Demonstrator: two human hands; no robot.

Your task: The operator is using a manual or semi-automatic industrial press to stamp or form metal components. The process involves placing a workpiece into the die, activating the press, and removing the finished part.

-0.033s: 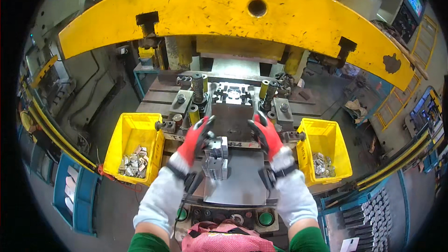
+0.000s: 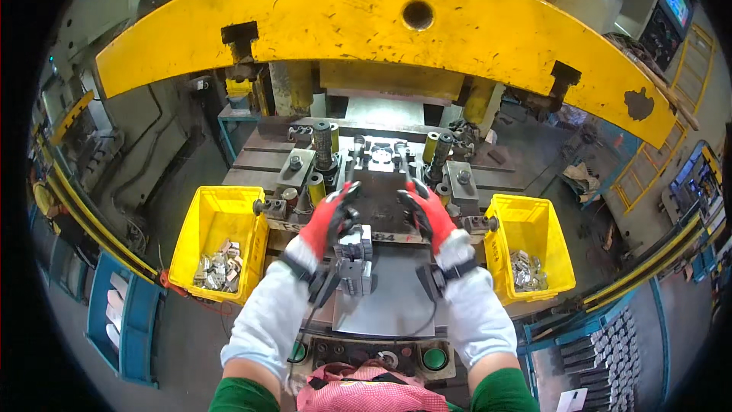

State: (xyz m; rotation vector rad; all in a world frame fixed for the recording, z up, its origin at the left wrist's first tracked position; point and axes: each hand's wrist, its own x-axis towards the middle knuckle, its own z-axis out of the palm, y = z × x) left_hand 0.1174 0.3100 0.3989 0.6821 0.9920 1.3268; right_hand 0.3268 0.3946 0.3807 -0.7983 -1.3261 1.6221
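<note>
Metal stack: long axis is pointed away from the body, toward the dark die block; placed on the left part of the grey plate.
Surroundings: the die is flanked by guide posts; parts are held in the left yellow bin and right yellow bin.
Left hand: raised just beside the stack's far end; fingers curled, grip cannot be told.
Right hand: held apart from the stack, to its right; grip likewise cannot be told.

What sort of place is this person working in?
Probably a metal-pressing workshop: a heavy yellow machine beam spans the view, yellow bins on both sides hold small metal parts, and a stack of metal pieces stands near the left hand.
</note>
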